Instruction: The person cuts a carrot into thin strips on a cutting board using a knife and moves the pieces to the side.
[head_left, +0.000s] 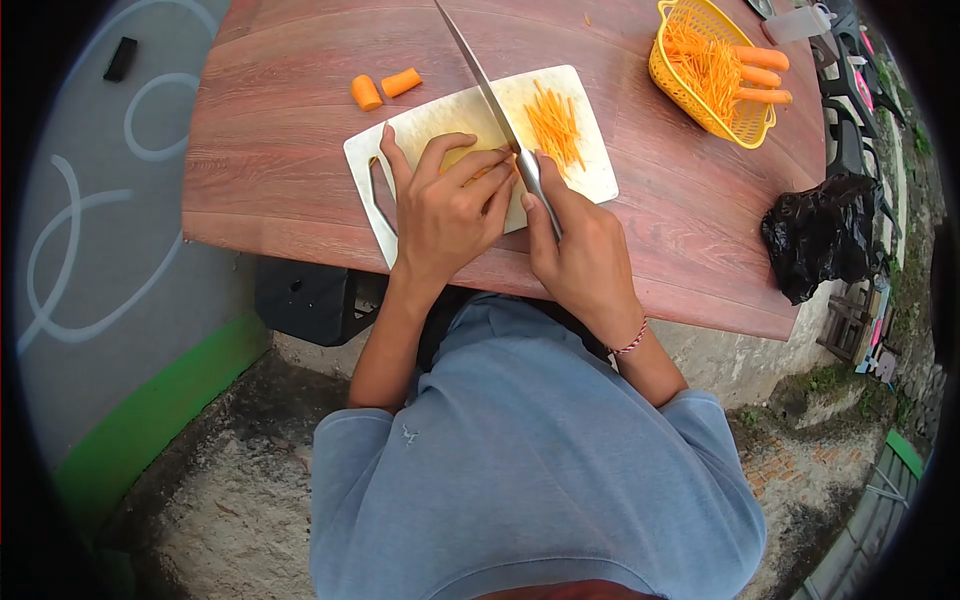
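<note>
My right hand (580, 240) is wrapped round the handle of a kitchen knife (480, 80), whose long blade points away from me across a white cutting board (465, 115). Against the blade's left side, my left hand (450, 205) presses down with bent fingers on a piece of carrot (513, 157). Most of that piece is hidden under the fingers; only a little orange shows. Thin carrot strips (556, 125) lie in a pile on the board, right of the knife. Two carrot chunks (367, 92) rest on the table beyond the board's left side.
A yellow plastic basket (665, 75) at the back right holds shredded carrot and several whole carrots (765, 77). Near it lies a clear squeeze bottle (797, 25). A black plastic bag (820, 235) sits at the right edge of the wooden table (290, 150).
</note>
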